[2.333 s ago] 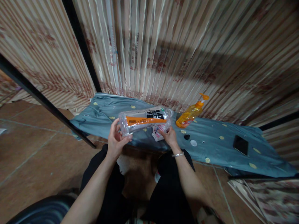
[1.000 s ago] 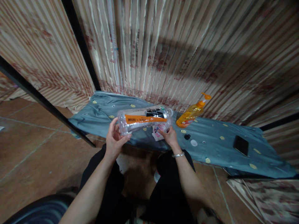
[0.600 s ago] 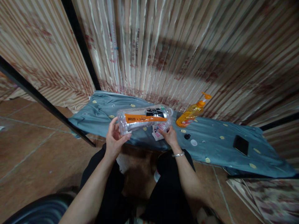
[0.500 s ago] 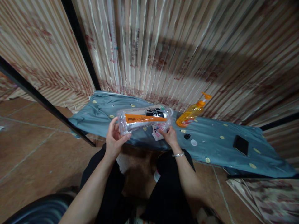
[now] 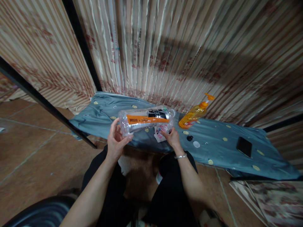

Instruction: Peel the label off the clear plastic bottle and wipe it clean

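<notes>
A large clear plastic bottle (image 5: 146, 119) with an orange, black and silver label lies sideways in front of me, its neck to the right. My left hand (image 5: 117, 138) grips its base end, fingers curled round it. My right hand (image 5: 170, 137) is at the neck end, thumb and fingers pinched on a small pink-and-white packet (image 5: 159, 133) just below the bottle. Right of the bottle stands an orange pump bottle (image 5: 193, 116). A small black cap (image 5: 189, 138) and a white round lid (image 5: 196, 144) lie on the cloth near my right hand.
The blue-grey cloth (image 5: 217, 151) with yellow patterns covers a long narrow surface. A black phone (image 5: 244, 146) lies on its right part. Dark metal poles (image 5: 42, 99) slant at the left, and a striped curtain (image 5: 151, 47) hangs behind. A dark round seat (image 5: 35, 214) is at bottom left.
</notes>
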Demonstrator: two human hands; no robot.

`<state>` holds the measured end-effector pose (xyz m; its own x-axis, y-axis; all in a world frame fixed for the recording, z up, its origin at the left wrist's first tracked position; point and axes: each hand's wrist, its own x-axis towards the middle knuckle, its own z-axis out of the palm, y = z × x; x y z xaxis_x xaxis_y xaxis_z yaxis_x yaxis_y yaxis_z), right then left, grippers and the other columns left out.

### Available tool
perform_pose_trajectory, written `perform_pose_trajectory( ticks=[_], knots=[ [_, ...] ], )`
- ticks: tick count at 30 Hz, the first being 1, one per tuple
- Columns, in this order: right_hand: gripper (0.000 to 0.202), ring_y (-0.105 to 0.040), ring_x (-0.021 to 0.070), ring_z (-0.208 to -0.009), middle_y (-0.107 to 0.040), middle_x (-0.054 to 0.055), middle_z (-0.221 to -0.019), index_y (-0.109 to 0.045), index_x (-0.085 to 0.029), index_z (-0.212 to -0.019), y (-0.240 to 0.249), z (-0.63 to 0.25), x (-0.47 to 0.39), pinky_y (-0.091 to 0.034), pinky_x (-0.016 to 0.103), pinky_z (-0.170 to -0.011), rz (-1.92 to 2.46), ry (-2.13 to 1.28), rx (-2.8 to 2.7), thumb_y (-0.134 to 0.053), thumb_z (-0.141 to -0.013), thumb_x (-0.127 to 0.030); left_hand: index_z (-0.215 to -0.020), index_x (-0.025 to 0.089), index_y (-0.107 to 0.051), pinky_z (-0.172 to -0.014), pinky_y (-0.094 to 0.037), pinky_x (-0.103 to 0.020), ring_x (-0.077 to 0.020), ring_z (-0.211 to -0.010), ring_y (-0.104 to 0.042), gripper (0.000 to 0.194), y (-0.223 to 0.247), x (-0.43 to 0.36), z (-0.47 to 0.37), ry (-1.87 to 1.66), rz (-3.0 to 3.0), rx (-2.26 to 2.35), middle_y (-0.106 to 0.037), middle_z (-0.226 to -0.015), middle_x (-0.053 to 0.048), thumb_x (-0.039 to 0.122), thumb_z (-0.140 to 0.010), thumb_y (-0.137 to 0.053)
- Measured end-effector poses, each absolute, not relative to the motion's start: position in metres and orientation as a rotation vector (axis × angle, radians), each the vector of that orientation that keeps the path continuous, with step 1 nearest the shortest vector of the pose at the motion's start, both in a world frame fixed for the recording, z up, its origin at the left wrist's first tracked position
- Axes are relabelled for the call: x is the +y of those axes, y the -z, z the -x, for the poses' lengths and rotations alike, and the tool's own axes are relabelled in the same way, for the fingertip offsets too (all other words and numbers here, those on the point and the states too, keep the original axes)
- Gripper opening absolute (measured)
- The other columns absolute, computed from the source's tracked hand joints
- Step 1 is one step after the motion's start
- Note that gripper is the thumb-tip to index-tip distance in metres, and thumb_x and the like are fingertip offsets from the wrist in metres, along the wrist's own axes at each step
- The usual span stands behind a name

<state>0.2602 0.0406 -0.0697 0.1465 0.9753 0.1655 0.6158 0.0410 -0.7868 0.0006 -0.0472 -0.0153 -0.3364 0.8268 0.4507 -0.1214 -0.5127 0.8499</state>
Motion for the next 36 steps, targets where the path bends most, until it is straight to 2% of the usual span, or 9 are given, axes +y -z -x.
perform_pose_trajectory(
  ticks=[5, 23, 29, 36],
  knots=[
    [0.054, -0.066, 0.0261, -0.082, -0.072, 0.009, -0.091, -0.060, -0.018, -0.100, 0.0708, -0.2611, 0.0407, -0.049, 0.035, -0.072, 1.641, -0.622, -1.566, -0.071, -0.064, -0.057, -0.129, 0.026, -0.054, -0.075, -0.055, -0.026, -0.0202, -0.094, -0.066, 0.075, 0.0145, -0.0466, -0.0013, -1.940, -1.273, 0.958, -0.064, -0.110, -0.005, 0.035, -0.062, -0.087],
    [0.054, -0.066, 0.0261, -0.083, -0.072, 0.010, -0.091, -0.060, -0.019, -0.099, 0.0741, -0.2617, 0.0422, -0.050, 0.035, -0.073, 1.641, -0.581, -1.567, -0.071, -0.064, -0.057, -0.127, 0.025, -0.055, -0.071, -0.057, -0.023, -0.0176, -0.091, -0.066, 0.074, 0.0120, -0.0480, -0.0018, -1.922, -1.239, 0.961, -0.064, -0.108, -0.005, 0.032, -0.061, -0.088],
    [0.055, -0.066, 0.0259, -0.082, -0.071, 0.010, -0.091, -0.059, -0.018, -0.096, 0.0735, -0.2619, 0.0420, -0.050, 0.035, -0.072, 1.665, -0.583, -1.572, -0.071, -0.063, -0.060, -0.127, 0.025, -0.054, -0.072, -0.057, -0.025, -0.0193, -0.092, -0.066, 0.075, 0.0131, -0.0473, -0.0016, -1.922, -1.251, 0.969, -0.064, -0.109, -0.005, 0.034, -0.061, -0.088],
    [0.053, -0.066, 0.0258, -0.083, -0.071, 0.010, -0.092, -0.059, -0.018, -0.097, 0.0707, -0.2607, 0.0418, -0.049, 0.035, -0.073, 1.659, -0.615, -1.550, -0.073, -0.063, -0.056, -0.130, 0.026, -0.052, -0.068, -0.056, -0.025, -0.0202, -0.092, -0.066, 0.075, 0.0149, -0.0466, -0.0007, -1.902, -1.272, 0.965, -0.063, -0.109, -0.006, 0.033, -0.063, -0.087]
  ],
)
